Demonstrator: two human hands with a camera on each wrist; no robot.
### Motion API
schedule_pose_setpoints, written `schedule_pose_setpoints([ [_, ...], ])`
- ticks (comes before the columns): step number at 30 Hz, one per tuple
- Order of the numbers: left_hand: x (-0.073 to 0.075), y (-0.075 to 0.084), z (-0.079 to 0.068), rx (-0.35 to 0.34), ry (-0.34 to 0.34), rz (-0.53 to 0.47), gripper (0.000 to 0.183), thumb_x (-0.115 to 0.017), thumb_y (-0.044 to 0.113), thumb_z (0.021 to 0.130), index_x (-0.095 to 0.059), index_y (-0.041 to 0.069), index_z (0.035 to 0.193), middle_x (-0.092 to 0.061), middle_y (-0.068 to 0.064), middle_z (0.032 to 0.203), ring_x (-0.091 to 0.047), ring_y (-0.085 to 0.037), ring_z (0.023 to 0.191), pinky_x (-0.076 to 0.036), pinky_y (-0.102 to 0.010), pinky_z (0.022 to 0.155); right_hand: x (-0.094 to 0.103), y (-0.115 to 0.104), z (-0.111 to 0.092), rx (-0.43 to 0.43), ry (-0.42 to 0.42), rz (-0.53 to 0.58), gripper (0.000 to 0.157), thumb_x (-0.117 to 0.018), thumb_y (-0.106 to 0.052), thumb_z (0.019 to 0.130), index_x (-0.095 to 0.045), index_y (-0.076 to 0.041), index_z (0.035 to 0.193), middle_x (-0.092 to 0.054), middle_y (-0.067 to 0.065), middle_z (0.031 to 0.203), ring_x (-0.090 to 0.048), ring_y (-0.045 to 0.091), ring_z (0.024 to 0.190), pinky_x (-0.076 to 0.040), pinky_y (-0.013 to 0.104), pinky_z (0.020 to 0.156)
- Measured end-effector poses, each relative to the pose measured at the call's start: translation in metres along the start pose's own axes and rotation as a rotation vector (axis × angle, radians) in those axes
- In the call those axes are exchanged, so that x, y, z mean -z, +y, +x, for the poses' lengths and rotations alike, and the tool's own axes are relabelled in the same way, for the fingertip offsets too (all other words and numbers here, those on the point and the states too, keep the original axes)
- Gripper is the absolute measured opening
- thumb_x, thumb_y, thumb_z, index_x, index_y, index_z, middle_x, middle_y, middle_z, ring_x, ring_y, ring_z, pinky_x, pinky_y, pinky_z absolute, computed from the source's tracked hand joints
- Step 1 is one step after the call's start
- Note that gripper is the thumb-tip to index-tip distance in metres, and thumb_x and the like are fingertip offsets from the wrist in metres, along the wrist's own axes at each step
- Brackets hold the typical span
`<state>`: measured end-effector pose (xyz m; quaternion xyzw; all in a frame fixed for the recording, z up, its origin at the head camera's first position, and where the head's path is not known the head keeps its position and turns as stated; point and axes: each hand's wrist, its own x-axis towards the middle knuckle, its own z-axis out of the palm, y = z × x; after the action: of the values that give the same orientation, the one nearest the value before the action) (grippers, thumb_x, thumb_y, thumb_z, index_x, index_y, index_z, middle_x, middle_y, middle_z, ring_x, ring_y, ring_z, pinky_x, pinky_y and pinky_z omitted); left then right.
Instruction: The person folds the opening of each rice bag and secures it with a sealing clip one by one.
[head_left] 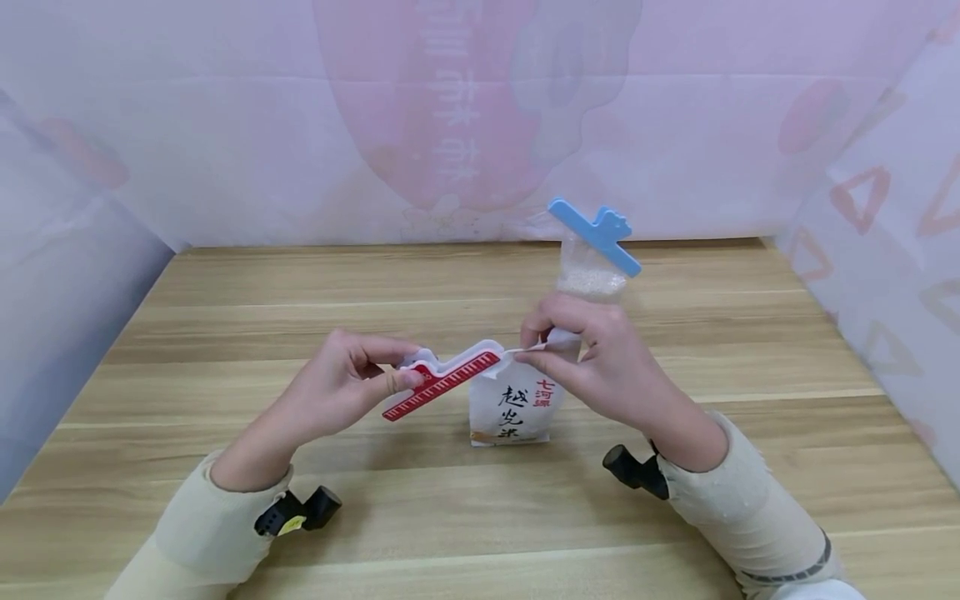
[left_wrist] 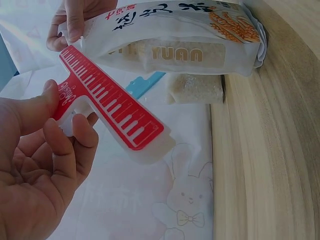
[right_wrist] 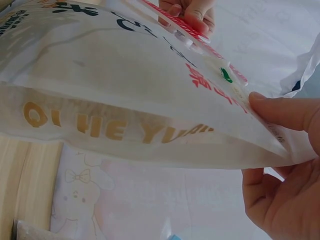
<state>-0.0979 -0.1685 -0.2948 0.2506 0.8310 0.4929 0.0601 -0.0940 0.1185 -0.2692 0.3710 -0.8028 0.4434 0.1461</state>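
Observation:
A white paper-like rice bag (head_left: 491, 408) with black and red characters stands upright in the middle of the wooden table. My right hand (head_left: 611, 358) pinches its top edge between thumb and fingers at the right corner. My left hand (head_left: 337, 392) grips the handle of a red and white bag clip (head_left: 442, 387) printed with piano keys. In the left wrist view, the end of the clip (left_wrist: 112, 97) overlaps the top of the bag near the right fingers. The bag's side panel (right_wrist: 120, 127), with gold lettering, faces the right wrist camera.
Behind the white bag stands a clear bag of rice (head_left: 592, 279), closed with a blue clip (head_left: 596, 237) set at a slant. A printed cloth backdrop (head_left: 262, 167) rises along the table's back edge, with more cloth at both sides.

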Motion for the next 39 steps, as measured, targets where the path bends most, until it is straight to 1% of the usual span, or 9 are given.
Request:
schedule_pose_setpoints([
  [4, -0.002, 0.001, -0.001, 0.001, 0.015, 0.016, 0.019, -0.075, 0.006, 0.087, -0.077, 0.002, 0.106, -0.076, -0.014, 0.102, -0.062, -0.011, 0.071, -0.046, -0.021, 0.052, 0.0, 0.0, 0.0, -0.005, 0.004, -0.007, 0.02, -0.078, 0.005, 0.08, -0.065, -0.01, 0.081, -0.065, -0.003, 0.08, -0.058, 0.008, 0.077, -0.052, 0.019, 0.07],
  [13, -0.011, -0.001, -0.002, 0.001, 0.041, 0.025, 0.02, -0.075, 0.003, 0.086, -0.076, -0.001, 0.105, -0.076, -0.014, 0.1, -0.062, -0.009, 0.069, -0.049, -0.021, 0.054, -0.001, 0.002, -0.001, -0.01, 0.02, -0.022, 0.019, -0.078, 0.006, 0.079, -0.066, -0.009, 0.08, -0.067, -0.002, 0.08, -0.059, 0.007, 0.077, -0.053, 0.02, 0.07],
  [18, -0.015, -0.002, -0.001, -0.009, 0.051, 0.02, 0.021, -0.075, 0.003, 0.086, -0.075, -0.002, 0.106, -0.075, -0.016, 0.102, -0.063, -0.008, 0.067, -0.054, -0.023, 0.057, -0.001, 0.002, -0.002, -0.012, 0.023, -0.02, 0.02, -0.078, 0.006, 0.078, -0.066, -0.009, 0.08, -0.067, -0.002, 0.08, -0.059, 0.007, 0.076, -0.054, 0.02, 0.069],
  [22, -0.018, -0.001, 0.0, -0.007, 0.061, 0.019, 0.02, -0.075, 0.002, 0.086, -0.076, -0.002, 0.105, -0.076, -0.015, 0.1, -0.064, -0.01, 0.068, -0.054, -0.023, 0.057, -0.001, 0.002, -0.002, -0.01, 0.026, -0.022, 0.02, -0.078, 0.007, 0.078, -0.067, -0.009, 0.081, -0.067, -0.002, 0.08, -0.06, 0.007, 0.076, -0.053, 0.02, 0.069],
  [30, -0.02, -0.001, -0.002, 0.043, 0.069, 0.004, 0.022, -0.075, 0.002, 0.085, -0.075, -0.002, 0.106, -0.075, -0.016, 0.097, -0.064, -0.017, 0.06, -0.053, -0.025, 0.051, -0.003, 0.003, -0.001, -0.013, 0.021, -0.024, 0.02, -0.078, 0.007, 0.078, -0.067, -0.009, 0.081, -0.068, -0.002, 0.081, -0.06, 0.007, 0.077, -0.053, 0.021, 0.07],
  [33, -0.021, -0.002, -0.001, 0.07, 0.065, -0.006, 0.023, -0.075, 0.003, 0.085, -0.074, 0.0, 0.108, -0.074, -0.014, 0.095, -0.065, -0.019, 0.059, -0.054, -0.026, 0.051, -0.001, 0.003, 0.0, -0.028, -0.004, -0.001, 0.019, -0.078, 0.005, 0.079, -0.066, -0.009, 0.083, -0.068, -0.002, 0.082, -0.059, 0.007, 0.077, -0.052, 0.02, 0.068],
  [35, -0.022, -0.002, -0.001, 0.078, 0.069, -0.01, 0.024, -0.075, 0.004, 0.085, -0.074, 0.001, 0.109, -0.073, -0.014, 0.094, -0.065, -0.019, 0.06, -0.054, -0.026, 0.052, 0.003, 0.005, 0.001, -0.043, -0.04, 0.023, 0.019, -0.079, 0.003, 0.079, -0.066, -0.007, 0.088, -0.068, -0.001, 0.085, -0.06, 0.008, 0.08, -0.052, 0.02, 0.071],
  [37, -0.023, -0.002, -0.001, 0.087, 0.076, -0.011, 0.024, -0.076, 0.004, 0.085, -0.074, 0.001, 0.109, -0.073, -0.013, 0.094, -0.065, -0.019, 0.06, -0.053, -0.025, 0.052, 0.009, 0.007, 0.001, -0.07, -0.091, 0.05, 0.026, -0.08, 0.001, 0.079, -0.065, -0.005, 0.099, -0.068, 0.0, 0.089, -0.062, 0.009, 0.084, -0.053, 0.021, 0.076],
  [39, -0.025, -0.003, -0.001, 0.085, 0.081, -0.015, 0.024, -0.076, 0.005, 0.085, -0.074, 0.001, 0.109, -0.073, -0.013, 0.094, -0.065, -0.019, 0.061, -0.053, -0.025, 0.052, 0.016, 0.011, 0.0, -0.119, -0.136, 0.06, 0.035, -0.081, -0.001, 0.079, -0.063, -0.004, 0.109, -0.068, 0.0, 0.094, -0.064, 0.009, 0.09, -0.052, 0.023, 0.08],
])
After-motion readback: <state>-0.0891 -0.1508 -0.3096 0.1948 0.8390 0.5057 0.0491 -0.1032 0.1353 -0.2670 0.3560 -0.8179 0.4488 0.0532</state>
